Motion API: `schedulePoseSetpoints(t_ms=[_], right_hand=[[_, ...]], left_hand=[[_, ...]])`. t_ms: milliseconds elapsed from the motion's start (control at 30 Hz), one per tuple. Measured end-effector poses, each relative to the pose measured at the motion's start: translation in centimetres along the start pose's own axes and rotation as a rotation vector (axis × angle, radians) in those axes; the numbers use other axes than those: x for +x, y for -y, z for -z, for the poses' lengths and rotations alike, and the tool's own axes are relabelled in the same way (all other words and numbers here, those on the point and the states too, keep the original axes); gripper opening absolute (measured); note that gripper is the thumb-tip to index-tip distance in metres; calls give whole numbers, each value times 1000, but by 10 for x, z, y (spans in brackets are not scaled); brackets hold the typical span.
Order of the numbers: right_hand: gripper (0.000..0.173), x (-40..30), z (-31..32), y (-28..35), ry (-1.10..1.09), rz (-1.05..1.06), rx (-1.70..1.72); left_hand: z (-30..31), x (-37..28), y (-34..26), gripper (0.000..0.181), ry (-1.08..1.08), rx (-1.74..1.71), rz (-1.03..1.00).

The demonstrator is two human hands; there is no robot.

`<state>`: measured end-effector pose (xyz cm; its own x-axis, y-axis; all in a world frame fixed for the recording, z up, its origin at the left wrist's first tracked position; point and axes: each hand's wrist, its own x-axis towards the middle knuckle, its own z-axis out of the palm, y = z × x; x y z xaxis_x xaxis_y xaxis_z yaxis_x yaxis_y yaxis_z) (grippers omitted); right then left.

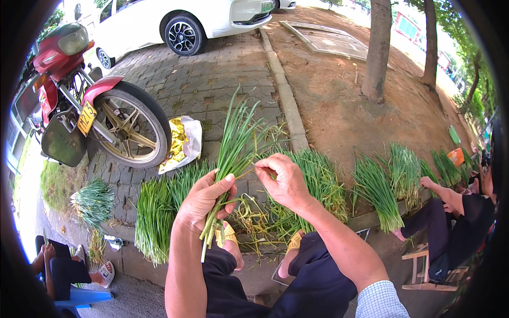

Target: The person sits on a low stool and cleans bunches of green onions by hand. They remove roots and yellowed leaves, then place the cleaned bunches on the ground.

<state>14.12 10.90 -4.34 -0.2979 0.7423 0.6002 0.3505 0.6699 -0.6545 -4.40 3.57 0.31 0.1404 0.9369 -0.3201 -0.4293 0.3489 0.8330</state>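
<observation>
My left hand (206, 196) grips a small bunch of long, flat green leaves that look like garlic chives (234, 139). The pale cut ends point down toward my lap and the leaf tips fan out upward. Thumb and forefinger of my right hand (283, 181) are pinched together just right of the bunch, at the end of a thin yellowed leaf (244, 173) that runs out from it. Below, between my feet, lies a tangle of discarded yellow leaves (252, 216). A large loose heap of chives (318, 179) lies behind my right hand, and a neat pile (153, 220) is at the left.
A red motorcycle (127, 123) stands front left, beside a gold and white plastic bag (185, 143). Beyond is a white car (214, 20). A concrete curb (286, 91) borders bare soil with trees (377, 51). People sit at both sides, one on a wooden stool (421, 268) near more chives (375, 190).
</observation>
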Motion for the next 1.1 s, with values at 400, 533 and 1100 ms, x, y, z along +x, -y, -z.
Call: schedulePoseSetpoints(t_ms=[400, 533, 1100], right_hand=[[23, -15, 8, 30, 576, -376, 669], [21, -14, 10, 26, 634, -398, 663], [27, -5, 28, 14, 879, -704, 903]], left_hand=[[0, 5, 5, 18, -81, -21, -14], [-1, 2, 3, 18, -97, 29, -10], [0, 2, 3, 23, -134, 173, -40]])
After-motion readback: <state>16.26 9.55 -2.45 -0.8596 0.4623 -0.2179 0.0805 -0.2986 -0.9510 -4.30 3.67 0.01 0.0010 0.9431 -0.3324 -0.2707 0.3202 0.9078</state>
